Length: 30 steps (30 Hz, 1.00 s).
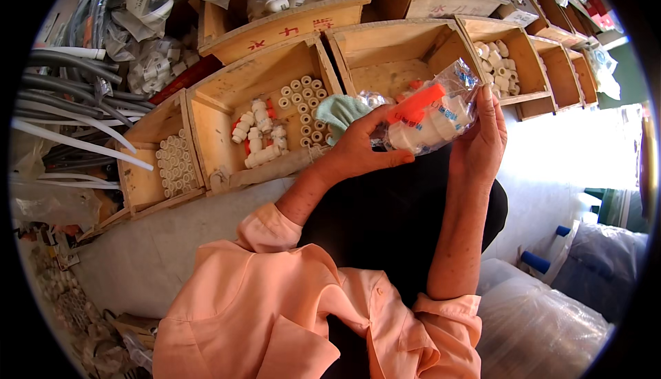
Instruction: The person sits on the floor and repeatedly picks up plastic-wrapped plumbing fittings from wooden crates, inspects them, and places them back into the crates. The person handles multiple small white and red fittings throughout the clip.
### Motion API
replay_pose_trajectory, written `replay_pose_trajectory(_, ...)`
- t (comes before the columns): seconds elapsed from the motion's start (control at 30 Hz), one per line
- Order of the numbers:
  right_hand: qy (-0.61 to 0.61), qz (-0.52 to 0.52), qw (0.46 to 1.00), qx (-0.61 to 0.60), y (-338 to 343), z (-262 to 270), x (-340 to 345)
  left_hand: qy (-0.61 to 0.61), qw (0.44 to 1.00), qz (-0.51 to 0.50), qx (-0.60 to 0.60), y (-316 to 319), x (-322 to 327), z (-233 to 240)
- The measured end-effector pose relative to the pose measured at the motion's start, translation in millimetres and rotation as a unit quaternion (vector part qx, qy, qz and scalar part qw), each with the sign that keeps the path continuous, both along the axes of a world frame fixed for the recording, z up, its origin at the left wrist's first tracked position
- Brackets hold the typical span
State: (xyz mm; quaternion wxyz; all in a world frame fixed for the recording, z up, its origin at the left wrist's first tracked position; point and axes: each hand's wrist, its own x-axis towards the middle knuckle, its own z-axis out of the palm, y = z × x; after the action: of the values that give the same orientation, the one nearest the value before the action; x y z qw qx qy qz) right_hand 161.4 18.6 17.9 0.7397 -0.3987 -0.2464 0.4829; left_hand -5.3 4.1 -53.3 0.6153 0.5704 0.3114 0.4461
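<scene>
Between my two hands is a white plastic ball valve (431, 130) with a red lever handle (416, 104), inside a clear printed plastic bag (458, 77). My left hand (364, 144) grips the valve's left end, thumb underneath. At the bag's right end, my right hand (483, 133) pinches the film with its fingertips. Behind my left hand a pale green cloth (342, 113) hangs over a box edge. Just beyond the valve is a wooden box (395, 43) with a few bagged, red-handled parts near its front.
To the left, a wooden box (227, 95) holds several red-handled valves (261, 133) and rows of short white fittings (304, 95). Small white fittings fill part of another box (175, 164). Pipes (77, 64) jut out at far left. Plastic-wrapped bundles (542, 322) lie at lower right.
</scene>
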Motion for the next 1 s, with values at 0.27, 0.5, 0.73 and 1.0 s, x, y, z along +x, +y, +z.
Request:
replay_pose_trajectory(0.27,-0.132,0.048,0.990,-0.025,0,19,4,-0.019,0.999,-0.010,-0.031,2,-13,5)
replay_pose_trajectory(0.5,-0.288,0.048,0.956,-0.015,-5,17,14,-0.013,0.998,-0.047,-0.050,3,-24,1)
replay_pose_trajectory(0.73,-0.308,-0.078,0.948,0.020,-1,13,11,-0.227,0.966,0.049,-0.117,-1,-1,-8)
replay_pose_trajectory(1.0,-0.337,-0.109,0.935,0.036,0,10,13,-0.213,0.959,0.162,-0.093,4,14,16)
